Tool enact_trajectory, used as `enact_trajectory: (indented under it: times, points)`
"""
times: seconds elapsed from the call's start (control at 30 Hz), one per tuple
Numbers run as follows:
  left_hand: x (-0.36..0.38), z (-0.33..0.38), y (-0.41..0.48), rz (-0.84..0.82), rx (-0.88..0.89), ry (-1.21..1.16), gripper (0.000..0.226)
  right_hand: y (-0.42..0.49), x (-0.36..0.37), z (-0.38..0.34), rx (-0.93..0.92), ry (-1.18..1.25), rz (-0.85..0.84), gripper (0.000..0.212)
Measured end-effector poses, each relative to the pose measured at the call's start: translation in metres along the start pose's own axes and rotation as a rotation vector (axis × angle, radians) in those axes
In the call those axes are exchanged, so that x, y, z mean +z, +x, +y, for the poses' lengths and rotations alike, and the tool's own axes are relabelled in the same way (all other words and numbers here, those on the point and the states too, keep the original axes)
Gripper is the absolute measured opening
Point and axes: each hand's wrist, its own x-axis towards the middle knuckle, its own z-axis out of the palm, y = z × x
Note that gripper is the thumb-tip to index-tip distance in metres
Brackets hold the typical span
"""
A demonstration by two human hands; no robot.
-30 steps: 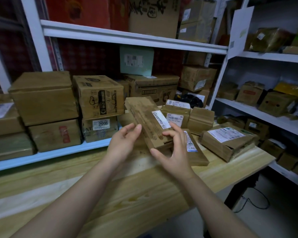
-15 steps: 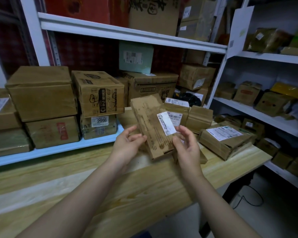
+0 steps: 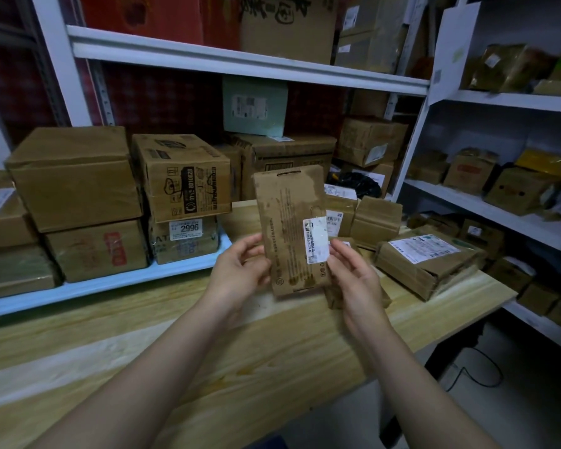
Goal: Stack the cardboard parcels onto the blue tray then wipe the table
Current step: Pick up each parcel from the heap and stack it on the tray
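A flat cardboard parcel (image 3: 290, 228) with a white label stands nearly upright above the wooden table (image 3: 208, 345), held between both hands. My left hand (image 3: 240, 270) grips its left edge and my right hand (image 3: 353, 273) pinches its right edge by the label. Under my right hand another flat parcel (image 3: 337, 294) lies on the table. Several more parcels rest further back, among them a wide labelled one (image 3: 425, 260) at the right and two small ones (image 3: 374, 218). The blue tray (image 3: 117, 281) at the left carries several stacked boxes.
White metal shelving (image 3: 240, 64) full of boxes runs behind the table and along the right wall (image 3: 499, 218). The table's right end stops near the right shelf, with floor and a black cable (image 3: 476, 377) below.
Both hands have lifted the flat parcel off the pile and turned it from lying tilted to nearly upright. The view has shifted slightly.
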Motion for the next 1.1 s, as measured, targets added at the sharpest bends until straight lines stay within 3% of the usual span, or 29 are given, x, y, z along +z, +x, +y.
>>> enact_trajectory:
  times: [0.33, 0.83, 1.1]
  points:
    - [0.0, 0.007, -0.001, 0.012, -0.019, -0.019, 0.039, -0.003, -0.001, -0.009, 0.036, 0.019, -0.007, 0.018]
    - [-0.007, 0.006, 0.002, 0.024, 0.05, 0.011, 0.041, -0.001, 0.002, -0.008, 0.048, -0.059, -0.057, 0.026]
    - [-0.006, 0.005, 0.002, 0.059, 0.046, -0.044, 0.031, -0.002, 0.008, -0.012, 0.024, -0.103, -0.038, 0.018]
